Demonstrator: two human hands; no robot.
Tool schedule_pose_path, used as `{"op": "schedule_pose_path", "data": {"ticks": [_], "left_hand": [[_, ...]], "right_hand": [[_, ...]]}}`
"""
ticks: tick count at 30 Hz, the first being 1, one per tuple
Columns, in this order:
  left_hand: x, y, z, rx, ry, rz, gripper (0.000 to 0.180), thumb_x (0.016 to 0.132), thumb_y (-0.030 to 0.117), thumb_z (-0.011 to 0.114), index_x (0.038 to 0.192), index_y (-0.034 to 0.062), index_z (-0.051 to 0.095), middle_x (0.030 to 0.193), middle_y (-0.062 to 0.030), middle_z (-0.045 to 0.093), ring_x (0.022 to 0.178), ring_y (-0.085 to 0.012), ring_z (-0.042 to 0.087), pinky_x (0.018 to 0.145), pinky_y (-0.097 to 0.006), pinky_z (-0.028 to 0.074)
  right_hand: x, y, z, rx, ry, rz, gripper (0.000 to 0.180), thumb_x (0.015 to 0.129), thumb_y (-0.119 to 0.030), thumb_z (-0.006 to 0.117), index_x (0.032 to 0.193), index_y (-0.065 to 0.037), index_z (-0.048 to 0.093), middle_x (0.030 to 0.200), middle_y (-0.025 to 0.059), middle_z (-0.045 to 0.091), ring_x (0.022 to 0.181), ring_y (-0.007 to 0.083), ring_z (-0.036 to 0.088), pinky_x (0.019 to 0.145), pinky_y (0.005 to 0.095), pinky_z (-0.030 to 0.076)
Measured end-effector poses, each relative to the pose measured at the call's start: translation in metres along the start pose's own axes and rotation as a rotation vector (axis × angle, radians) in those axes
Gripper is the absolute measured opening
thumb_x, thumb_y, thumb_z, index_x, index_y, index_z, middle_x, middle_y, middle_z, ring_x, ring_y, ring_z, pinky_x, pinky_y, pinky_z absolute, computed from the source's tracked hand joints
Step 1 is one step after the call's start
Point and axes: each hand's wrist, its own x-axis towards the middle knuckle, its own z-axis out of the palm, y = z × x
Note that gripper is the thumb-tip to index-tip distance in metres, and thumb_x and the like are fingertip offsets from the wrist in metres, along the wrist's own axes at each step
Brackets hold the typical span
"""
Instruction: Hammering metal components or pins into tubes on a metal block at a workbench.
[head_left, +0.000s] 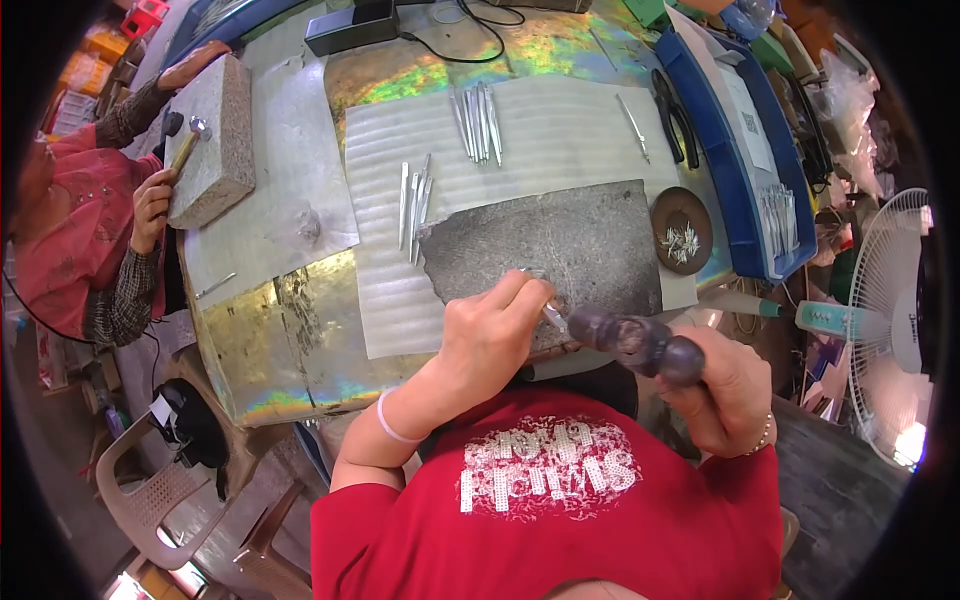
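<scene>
Head view looks down on a round desk point(300, 330) covered with shiny rainbow foil. The left hand point(490, 335) is closed around a thin metal punch point(550, 315), and its tip stands on the near edge of a dark stone slab point(560, 245). The right hand point(725, 390) is closed around the handle of a dark mallet point(640, 342), whose head is just beside the top of the punch. What small piece lies under the tip, I cannot tell; the fingers hide it.

About progress: a brown bowl point(682, 230) to the right of the slab holds a few small silver pieces, so I judge some are already finished. Many metal rods remain, one group point(415, 205) left of the slab and another group point(478, 122) farther away on the white sheet point(560, 130). So the work seems in the middle, not near the end.

At the far left, another person's hand point(152, 205) holds a small hammer point(188, 140) over a stone block point(212, 130).
</scene>
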Motion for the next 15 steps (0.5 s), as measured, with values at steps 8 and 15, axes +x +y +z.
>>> {"op": "schedule_pose_path", "data": {"ticks": [8,15], "left_hand": [[0.0011,-0.0015,0.0017,-0.019,0.010,-0.011,0.017,0.071,0.000,0.060,0.085,0.0082,0.056,0.073,-0.0061,0.054,0.052,-0.0247,0.057,0.043,-0.033,0.044],[-0.0011,-0.0012,0.0000,-0.011,0.003,-0.024,0.016,0.071,-0.002,0.058,0.084,0.0077,0.054,0.073,-0.0066,0.052,0.051,-0.0258,0.055,0.042,-0.034,0.044]], "right_hand": [[-0.0022,0.0036,0.0024,-0.113,-0.047,-0.073,0.058,0.068,0.005,0.068,0.122,0.004,0.047,0.088,0.0151,0.062,0.067,0.0241,0.062,0.056,0.0298,0.051],[-0.0019,0.0040,0.0092,-0.129,-0.026,-0.069,0.054,0.067,0.003,0.068,0.118,0.006,0.050,0.078,0.0122,0.060,0.063,0.0232,0.060,0.051,0.0307,0.048]]}}
